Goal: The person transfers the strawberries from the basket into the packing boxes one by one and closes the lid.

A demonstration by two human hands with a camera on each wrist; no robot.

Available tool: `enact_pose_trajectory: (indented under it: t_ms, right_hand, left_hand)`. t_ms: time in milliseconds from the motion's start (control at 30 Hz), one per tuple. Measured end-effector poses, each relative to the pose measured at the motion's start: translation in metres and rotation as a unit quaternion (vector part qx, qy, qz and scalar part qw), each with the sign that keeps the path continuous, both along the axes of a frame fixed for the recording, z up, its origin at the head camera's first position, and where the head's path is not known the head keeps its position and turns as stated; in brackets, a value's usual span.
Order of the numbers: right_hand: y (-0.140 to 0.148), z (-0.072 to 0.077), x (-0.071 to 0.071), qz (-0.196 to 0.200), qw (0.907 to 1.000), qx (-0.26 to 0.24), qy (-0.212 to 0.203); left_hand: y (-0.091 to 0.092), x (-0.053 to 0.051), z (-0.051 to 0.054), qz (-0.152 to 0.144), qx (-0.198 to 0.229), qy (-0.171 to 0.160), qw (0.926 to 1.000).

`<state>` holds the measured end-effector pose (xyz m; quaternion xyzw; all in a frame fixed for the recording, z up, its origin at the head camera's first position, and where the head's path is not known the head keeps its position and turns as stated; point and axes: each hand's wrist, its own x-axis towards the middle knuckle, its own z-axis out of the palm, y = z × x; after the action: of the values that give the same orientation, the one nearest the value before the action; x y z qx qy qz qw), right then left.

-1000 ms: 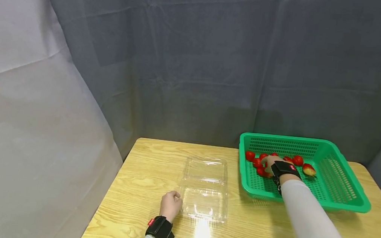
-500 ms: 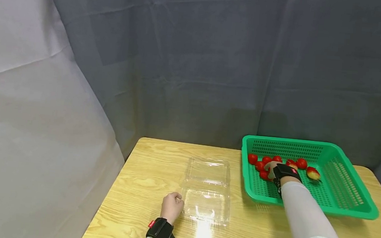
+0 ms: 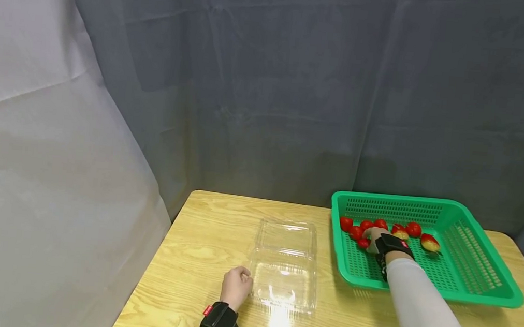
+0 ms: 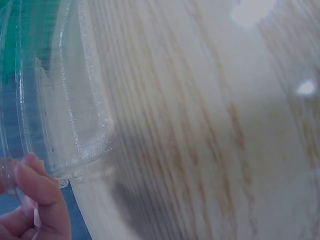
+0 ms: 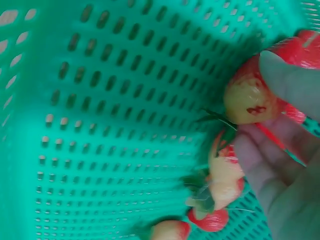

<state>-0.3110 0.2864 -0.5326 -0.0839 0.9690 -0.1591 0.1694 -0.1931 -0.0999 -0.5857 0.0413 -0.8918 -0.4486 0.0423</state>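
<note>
An open clear plastic clamshell container [image 3: 282, 279] lies on the table, its two halves spread flat. My left hand [image 3: 236, 286] is at its near left side; in the left wrist view, thumb and fingers [image 4: 42, 187] pinch its edge. Inside the green basket [image 3: 474, 299], my right hand [image 3: 377, 240] reaches among several red fruits. The right wrist view has its thumb and fingers gripping a red-and-yellow fruit [image 5: 247, 97] with a small green leaf. More such fruits [image 5: 225, 175] lie right beside it on the basket floor; others are partly hidden behind the hand.
The basket stands at the table's right, its slotted walls rising around the fruits. One red-and-yellow fruit [image 3: 430, 243] lies farthest right among them. Grey cloth [image 3: 277, 92] hangs behind the table [image 3: 203, 252], with pale cloth [image 3: 56, 166] on the left.
The head view has shifted slightly. My right hand has stayed in the basket, moving only a little among the fruits, and my left hand has stayed at the container's edge.
</note>
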Motion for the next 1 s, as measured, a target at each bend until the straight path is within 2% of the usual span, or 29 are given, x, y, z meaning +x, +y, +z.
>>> enact_pose_trajectory:
  t_ms: [100, 167, 233, 300, 467, 600, 733, 800, 900, 1000]
  right_hand:
    - [0.001, 0.006, -0.004, 0.032, 0.9993, -0.009, 0.018]
    - [0.002, 0.014, -0.007, 0.049, 0.9986, -0.014, 0.013]
    - [0.001, 0.026, -0.01, 0.067, 0.9975, -0.022, 0.006]
    - [-0.005, 0.046, -0.01, 0.087, 0.9957, -0.031, 0.003]
    - [-0.04, 0.094, 0.006, 0.13, 0.9878, -0.079, 0.029]
    - [-0.076, 0.111, 0.025, 0.17, 0.9772, -0.108, 0.067]
    - [-0.114, 0.113, 0.044, 0.217, 0.9651, -0.108, 0.1]
    - [-0.133, 0.107, 0.05, 0.239, 0.9589, -0.108, 0.109]
    - [-0.158, 0.089, 0.053, 0.27, 0.9493, -0.1, 0.126]
    - [-0.178, 0.068, 0.052, 0.287, 0.9446, -0.087, 0.134]
  left_hand:
    - [-0.001, -0.002, 0.002, -0.004, 0.004, -0.002, 1.0]
    - [-0.003, -0.003, 0.003, -0.009, 0.015, -0.005, 0.9998]
    - [-0.004, -0.004, 0.003, -0.016, 0.028, -0.008, 0.9995]
    - [-0.006, -0.005, 0.002, -0.024, 0.046, -0.014, 0.9986]
    - [-0.011, -0.006, -0.003, -0.033, 0.094, -0.03, 0.9945]
    - [-0.013, -0.006, -0.004, -0.038, 0.124, -0.039, 0.9907]
    - [-0.013, -0.006, -0.004, -0.045, 0.14, -0.042, 0.9882]
    - [-0.013, -0.006, -0.004, -0.047, 0.144, -0.04, 0.9877]
    - [-0.013, -0.007, -0.005, -0.052, 0.162, -0.042, 0.9846]
    - [-0.014, -0.007, -0.005, -0.056, 0.178, -0.047, 0.9814]
